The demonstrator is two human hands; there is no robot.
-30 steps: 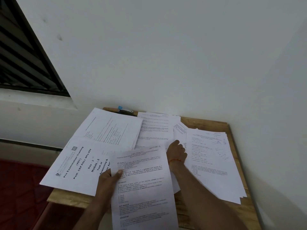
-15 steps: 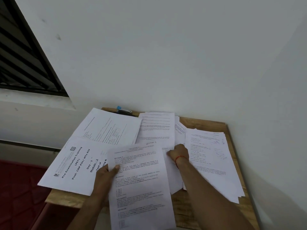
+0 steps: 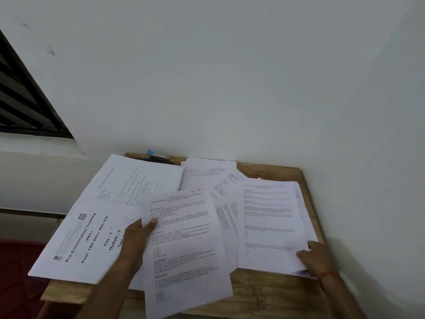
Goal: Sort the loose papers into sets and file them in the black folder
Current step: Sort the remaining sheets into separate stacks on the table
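Loose printed sheets cover a small wooden table [image 3: 264, 286]. My left hand [image 3: 138, 238] grips the left edge of a text-filled sheet [image 3: 186, 245], thumb on top, holding it above the pile. My right hand [image 3: 315, 259] grips the near right corner of a stack of sheets [image 3: 269, 222] at the table's right side. A cover page titled "Pre Examination Training" [image 3: 87, 240] lies at the left, overhanging the edge. More sheets [image 3: 207, 176] lie at the back. A dark board with a metal clip and blue tag [image 3: 156, 155], perhaps the black folder, peeks out under the back papers.
White walls close in behind and to the right of the table. A dark louvred window [image 3: 20, 100] with a sill is at the upper left. Red floor [image 3: 13, 272] shows below the table's left edge.
My right hand left the middle of the pile and moved right and toward me to the near corner of the right stack. My left hand still holds its sheet. The view shifted.
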